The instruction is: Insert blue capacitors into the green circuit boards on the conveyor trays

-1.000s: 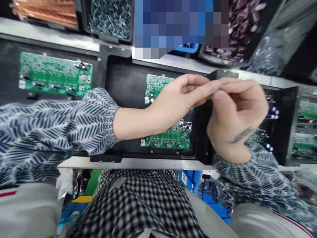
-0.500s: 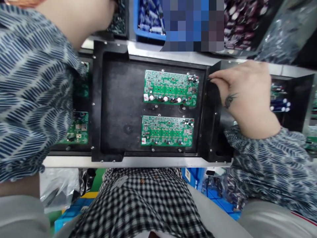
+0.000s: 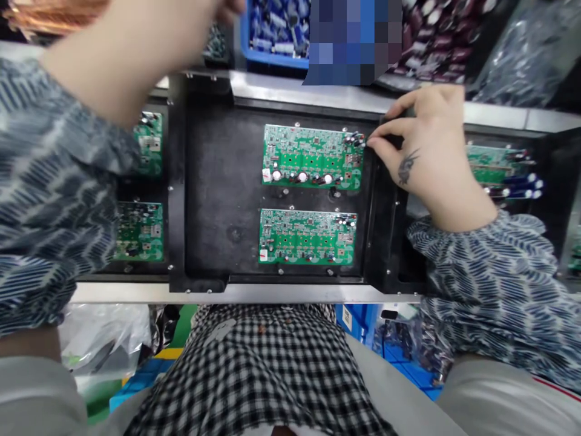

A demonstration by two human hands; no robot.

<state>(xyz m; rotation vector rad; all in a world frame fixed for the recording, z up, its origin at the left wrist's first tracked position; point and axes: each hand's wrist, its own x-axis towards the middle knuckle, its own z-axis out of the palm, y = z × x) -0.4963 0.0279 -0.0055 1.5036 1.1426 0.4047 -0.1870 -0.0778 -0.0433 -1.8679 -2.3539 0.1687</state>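
My right hand [image 3: 420, 139] pinches beside the upper circuit board [image 3: 313, 158], likely flat for access; I can't tell whether my left hand [image 3: 193, 30] grips.

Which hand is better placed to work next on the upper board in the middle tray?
Right hand, probably: its fingertips are at the right end of the upper board. The left hand is farther off, near the blue bin.

1 head-worn camera looks forward and down, near above the green circuit boards [image 3: 313, 156].
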